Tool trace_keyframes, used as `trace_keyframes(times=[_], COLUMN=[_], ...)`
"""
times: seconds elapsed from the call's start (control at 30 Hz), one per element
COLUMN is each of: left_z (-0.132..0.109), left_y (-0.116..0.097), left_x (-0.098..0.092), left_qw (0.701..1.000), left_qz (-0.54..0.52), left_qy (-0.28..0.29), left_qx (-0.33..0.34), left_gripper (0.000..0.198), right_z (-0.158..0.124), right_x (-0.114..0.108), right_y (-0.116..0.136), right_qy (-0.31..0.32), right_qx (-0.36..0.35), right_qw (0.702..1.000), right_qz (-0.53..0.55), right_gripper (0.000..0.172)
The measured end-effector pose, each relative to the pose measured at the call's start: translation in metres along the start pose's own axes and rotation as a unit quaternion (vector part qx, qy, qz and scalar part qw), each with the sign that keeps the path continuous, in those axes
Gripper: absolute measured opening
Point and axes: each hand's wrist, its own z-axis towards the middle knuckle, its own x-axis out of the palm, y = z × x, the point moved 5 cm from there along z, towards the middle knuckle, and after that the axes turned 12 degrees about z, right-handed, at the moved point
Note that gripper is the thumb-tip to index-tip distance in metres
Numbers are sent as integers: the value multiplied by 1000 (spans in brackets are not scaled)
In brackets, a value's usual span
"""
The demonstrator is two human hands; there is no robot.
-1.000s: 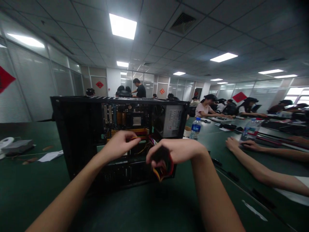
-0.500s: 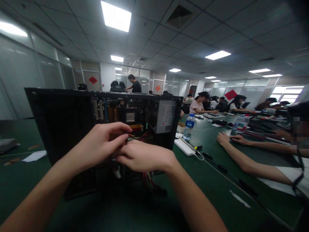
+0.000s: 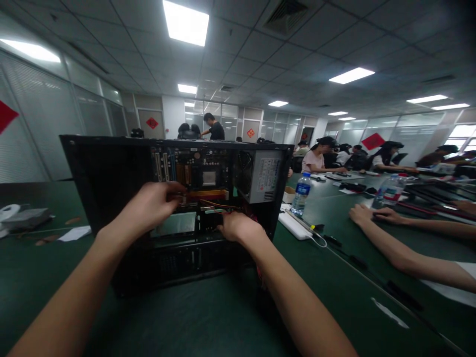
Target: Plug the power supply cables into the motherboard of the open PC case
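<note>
An open black computer case [image 3: 178,280] stands on the green table, its inside facing me. My left hand [image 3: 154,206] is inside it, below the card slots, its fingers bent together and slightly blurred; what they hold, if anything, is too small to name. At the lower middle, my right hand [image 3: 238,226] has curled fingers near thin coloured wires [image 3: 217,204]; its fingertips are partly hidden. The power supply [image 3: 267,177] sits at the upper right of the case. A flat, pale panel [image 3: 176,224] shows between my hands.
Right of the case are a water bottle [image 3: 301,193], a white power strip [image 3: 295,225] and cables. A co-worker's hands [image 3: 360,214] rest farther right. Paper [image 3: 75,233] and a grey object [image 3: 28,218] lie at the left.
My hands have moved apart, the left one leftward and the right one rightward. The wires have shifted right, uncovering the pale panel. The whole view has turned slightly left.
</note>
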Motion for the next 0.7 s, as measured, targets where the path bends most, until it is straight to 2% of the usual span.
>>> trace_keyframes(times=[0.1,0.13,0.23,0.33,0.47,0.53,0.6,0.7], left_z=[1,0,-3,-5,-4,-2,1,5], left_y=[2,1,-2,-2,0,1,3,3], left_x=[-6,-9,-17,-21,-20,-18,-14,-6], left_qw=[1000,999,997,994,992,993,991,982], left_qz=[5,-2,-28,-53,-70,-78,-97,-175], left_qy=[-22,-33,-66,-88,-96,-88,-81,-67], left_qx=[-16,-19,-19,-23,-29,-32,-37,-36], left_gripper=[36,37,37,36,35,36,38,41], right_z=[-2,-3,-5,-4,3,4,1,-8], right_x=[-2,-3,-4,-3,-10,-21,-34,-53], right_y=[-11,-9,-1,3,11,18,24,30], right_qy=[63,80,105,93,25,-12,-42,-82], right_qx=[114,118,92,43,-60,-119,-159,-158], right_qw=[991,989,989,994,990,958,905,825], right_qz=[-36,-40,-48,-25,129,260,393,536], right_gripper=[42,45,48,49,44,39,36,38])
